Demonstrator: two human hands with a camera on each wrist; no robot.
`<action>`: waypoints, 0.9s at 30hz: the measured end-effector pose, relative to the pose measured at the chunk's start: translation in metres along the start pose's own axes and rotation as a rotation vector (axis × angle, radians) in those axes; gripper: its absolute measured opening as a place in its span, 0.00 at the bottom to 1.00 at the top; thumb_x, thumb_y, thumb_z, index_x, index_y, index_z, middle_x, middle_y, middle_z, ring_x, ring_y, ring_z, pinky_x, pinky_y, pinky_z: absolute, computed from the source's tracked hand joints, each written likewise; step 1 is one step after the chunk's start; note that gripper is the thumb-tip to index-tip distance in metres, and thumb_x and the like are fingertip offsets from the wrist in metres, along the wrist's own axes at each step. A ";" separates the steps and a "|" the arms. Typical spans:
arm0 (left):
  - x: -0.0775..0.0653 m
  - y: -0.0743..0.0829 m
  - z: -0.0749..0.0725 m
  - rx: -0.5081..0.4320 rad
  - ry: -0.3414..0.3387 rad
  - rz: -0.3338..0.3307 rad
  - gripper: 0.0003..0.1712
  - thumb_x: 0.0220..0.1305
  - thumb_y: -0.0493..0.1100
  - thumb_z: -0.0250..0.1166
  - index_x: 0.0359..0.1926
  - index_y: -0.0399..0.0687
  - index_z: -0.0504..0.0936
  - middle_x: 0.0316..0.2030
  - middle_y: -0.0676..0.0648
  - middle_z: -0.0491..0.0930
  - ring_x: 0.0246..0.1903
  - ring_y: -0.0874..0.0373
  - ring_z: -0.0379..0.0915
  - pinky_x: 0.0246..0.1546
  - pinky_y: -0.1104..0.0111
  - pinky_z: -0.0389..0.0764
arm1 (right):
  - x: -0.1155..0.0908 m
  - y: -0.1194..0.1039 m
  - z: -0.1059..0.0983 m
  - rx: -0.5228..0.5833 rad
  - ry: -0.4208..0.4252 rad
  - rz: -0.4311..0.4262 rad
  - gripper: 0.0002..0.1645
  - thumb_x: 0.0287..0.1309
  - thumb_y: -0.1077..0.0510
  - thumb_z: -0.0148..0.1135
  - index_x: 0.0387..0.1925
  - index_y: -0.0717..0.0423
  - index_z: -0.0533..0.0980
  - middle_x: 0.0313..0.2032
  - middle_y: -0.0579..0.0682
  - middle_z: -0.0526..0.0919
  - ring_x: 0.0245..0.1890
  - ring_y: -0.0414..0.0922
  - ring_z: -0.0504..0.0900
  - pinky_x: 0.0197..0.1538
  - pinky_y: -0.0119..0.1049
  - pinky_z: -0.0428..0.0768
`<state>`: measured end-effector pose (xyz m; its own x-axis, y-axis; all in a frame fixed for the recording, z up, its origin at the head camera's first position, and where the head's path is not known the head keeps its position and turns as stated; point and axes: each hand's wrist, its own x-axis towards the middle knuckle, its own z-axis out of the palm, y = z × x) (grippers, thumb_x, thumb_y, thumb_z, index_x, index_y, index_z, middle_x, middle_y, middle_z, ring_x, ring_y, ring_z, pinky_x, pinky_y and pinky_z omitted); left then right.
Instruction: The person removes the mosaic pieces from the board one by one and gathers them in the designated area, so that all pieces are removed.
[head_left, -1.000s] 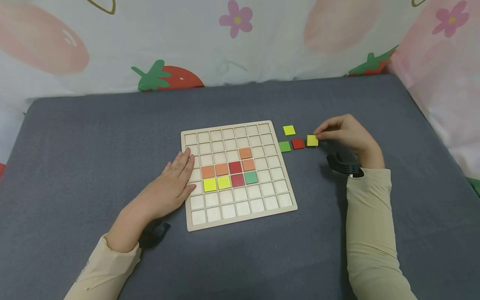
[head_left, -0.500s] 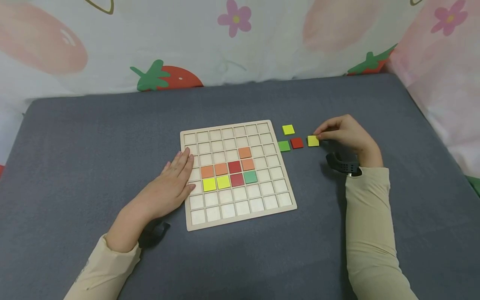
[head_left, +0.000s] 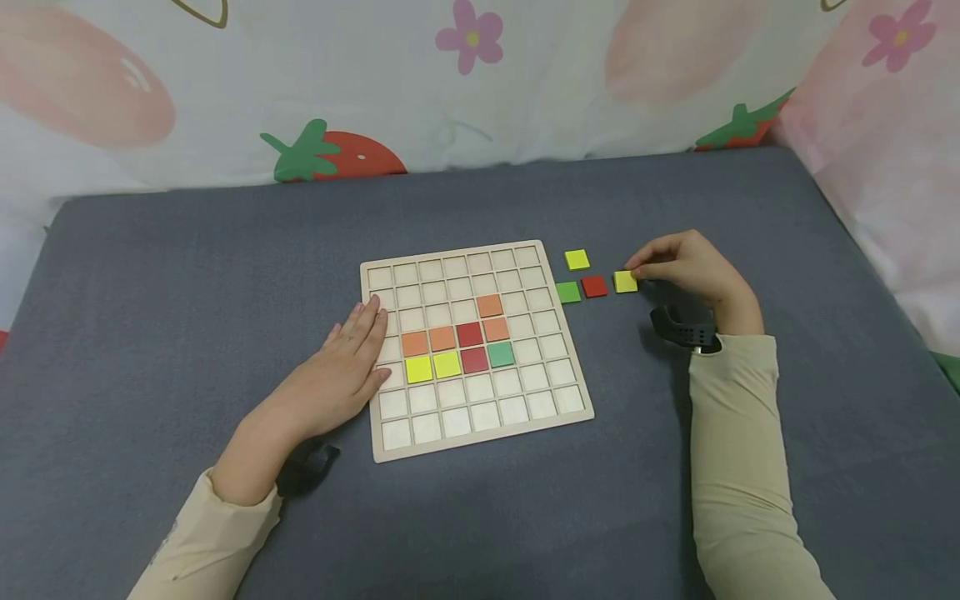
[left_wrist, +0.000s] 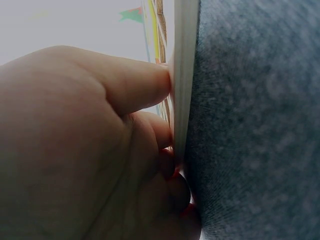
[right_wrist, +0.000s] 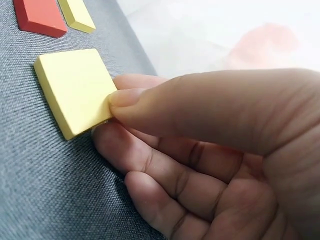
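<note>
The left hand [head_left: 337, 367] lies with straight fingers over the left edge of a wooden grid board [head_left: 482, 450]. In the left wrist view, the thumb [left_wrist: 145, 85] touches the board's rim. At the right, the right hand [head_left: 697, 271] pinches the near edge of a yellow square tile [head_left: 625, 282] between thumb and fingers. The right wrist view shows this yellow tile [right_wrist: 77, 90] slightly tilted close to the cloth, the thumb on its upper face. Left of it lie a red tile [head_left: 594, 287], a green tile [head_left: 567, 292] touching or almost touching the board, and another yellow tile [head_left: 577, 260].
Orange [head_left: 442, 337], yellow [head_left: 418, 369], red [head_left: 469, 334] and teal-green [head_left: 500, 354] tiles fill several cells near the board's middle. The grey cloth-covered table [head_left: 187, 275] ends at a patterned curtain [head_left: 540, 100] behind.
The right hand's yellow tile has shifted slightly right, so its gap from the red tile is a little wider. The left hand and board stay put.
</note>
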<state>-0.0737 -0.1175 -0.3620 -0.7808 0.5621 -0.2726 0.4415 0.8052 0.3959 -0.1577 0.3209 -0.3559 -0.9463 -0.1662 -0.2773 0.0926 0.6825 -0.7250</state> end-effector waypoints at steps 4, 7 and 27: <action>0.000 0.000 0.000 -0.002 0.002 0.002 0.38 0.72 0.46 0.47 0.72 0.31 0.41 0.73 0.38 0.31 0.71 0.44 0.28 0.67 0.48 0.44 | 0.000 0.001 0.000 0.019 -0.002 -0.002 0.11 0.58 0.63 0.63 0.40 0.68 0.82 0.34 0.50 0.84 0.34 0.38 0.77 0.38 0.28 0.75; 0.000 0.000 0.000 -0.006 0.002 0.003 0.38 0.72 0.46 0.47 0.72 0.32 0.41 0.73 0.38 0.31 0.71 0.44 0.28 0.67 0.48 0.44 | 0.000 0.002 0.000 0.035 -0.005 -0.003 0.11 0.57 0.63 0.64 0.40 0.69 0.81 0.34 0.49 0.84 0.34 0.37 0.77 0.38 0.27 0.76; -0.001 0.000 0.000 -0.013 0.005 0.006 0.38 0.72 0.46 0.47 0.72 0.31 0.41 0.73 0.38 0.31 0.71 0.44 0.28 0.67 0.48 0.43 | -0.001 0.002 0.000 0.131 0.016 -0.017 0.11 0.56 0.66 0.64 0.40 0.71 0.80 0.33 0.47 0.84 0.35 0.37 0.78 0.40 0.28 0.77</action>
<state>-0.0730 -0.1181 -0.3612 -0.7802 0.5660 -0.2662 0.4405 0.7994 0.4085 -0.1563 0.3223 -0.3572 -0.9529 -0.1644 -0.2548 0.1153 0.5808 -0.8059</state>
